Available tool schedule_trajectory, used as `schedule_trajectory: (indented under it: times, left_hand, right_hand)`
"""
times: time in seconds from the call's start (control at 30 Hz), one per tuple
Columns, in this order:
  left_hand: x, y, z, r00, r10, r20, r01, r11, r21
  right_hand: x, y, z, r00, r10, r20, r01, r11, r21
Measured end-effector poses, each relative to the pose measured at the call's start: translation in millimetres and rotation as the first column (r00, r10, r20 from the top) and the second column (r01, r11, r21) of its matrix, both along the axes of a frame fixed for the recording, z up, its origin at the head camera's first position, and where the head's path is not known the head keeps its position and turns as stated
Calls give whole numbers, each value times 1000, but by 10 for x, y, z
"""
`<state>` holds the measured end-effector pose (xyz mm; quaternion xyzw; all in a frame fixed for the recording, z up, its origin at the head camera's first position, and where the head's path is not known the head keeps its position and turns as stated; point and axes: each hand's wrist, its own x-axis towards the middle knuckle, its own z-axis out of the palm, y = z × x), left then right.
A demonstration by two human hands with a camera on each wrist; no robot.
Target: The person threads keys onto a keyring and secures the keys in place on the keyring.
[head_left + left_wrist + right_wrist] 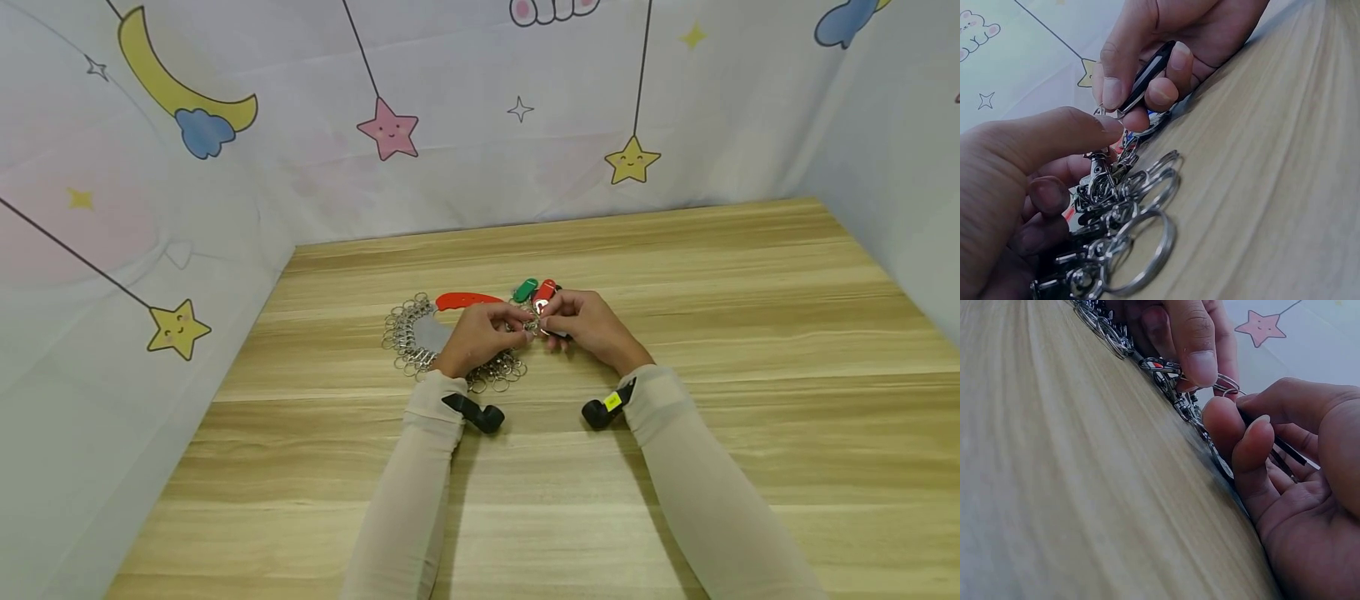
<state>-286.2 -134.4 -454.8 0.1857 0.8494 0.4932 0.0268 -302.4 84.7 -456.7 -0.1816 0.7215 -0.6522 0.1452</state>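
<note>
Between thumb and fingers, my left hand (pixel 483 332) pinches a split key ring (pixel 1230 381) at the right end of a row of rings. My right hand (pixel 592 327) holds a slim black key tag (pixel 1147 78), its end right at that ring. The ring belongs to a grey plate (pixel 431 335) with a red handle (pixel 467 301), edged with several metal clasps and key rings (pixel 1141 262). The left hand partly covers the plate. Just beyond the fingertips lie a green key tag (pixel 525 289) and a red key tag (pixel 545 291).
The plate and its rings lie on a wood-grain table (pixel 675 483). A printed cloth (pixel 480 183) with stars and a moon hangs along the back and sides. Black wrist cameras (pixel 480 415) sit on both light sleeves (pixel 412 492).
</note>
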Motion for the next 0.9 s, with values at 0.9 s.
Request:
schedule_trajectory:
  times: [0.9]
  left_hand:
    - [-17,-15,-17,1000,-29,1,29,999,43]
  right_hand:
    - [-3,-3,-6,1000,-14,3,14,1000,4]
